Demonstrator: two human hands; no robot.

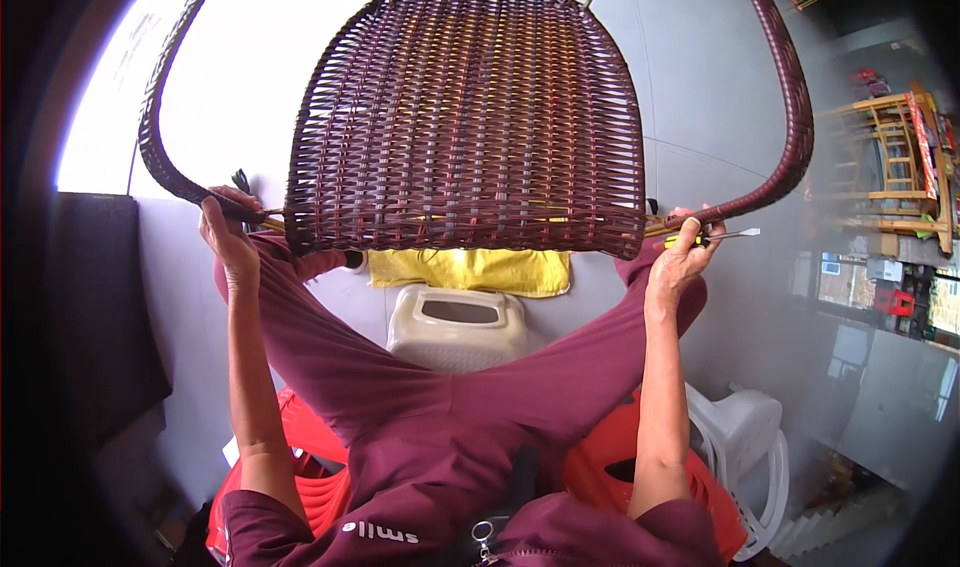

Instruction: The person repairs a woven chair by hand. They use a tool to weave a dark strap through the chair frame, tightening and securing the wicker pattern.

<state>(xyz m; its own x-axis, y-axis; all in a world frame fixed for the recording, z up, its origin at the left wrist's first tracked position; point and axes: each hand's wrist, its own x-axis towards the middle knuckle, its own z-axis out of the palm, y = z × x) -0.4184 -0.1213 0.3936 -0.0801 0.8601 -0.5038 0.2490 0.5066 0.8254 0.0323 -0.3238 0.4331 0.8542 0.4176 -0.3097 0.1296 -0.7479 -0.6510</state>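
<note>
A woven wicker chair (465, 117) in dark maroon, with grey and yellowish strands, stands before me over my spread knees. Its wrapped armrests curve out on both sides. At the left armrest's lower end, beside the woven panel's corner, my left hand (230, 242) is closed around the frame. My right hand (682, 262) grips the frame at the matching right corner. A screwdriver (742, 234) is also in that right hand; its metal blade points right, and its yellow and black handle is partly covered by the fingers.
Below the woven panel lies a yellow cloth (525, 272) on the grey floor. A beige plastic stool (457, 342) stands between my legs. I sit on a red plastic chair (600, 457), with a white plastic chair (745, 432) to its right. Wooden furniture (900, 167) stands far right.
</note>
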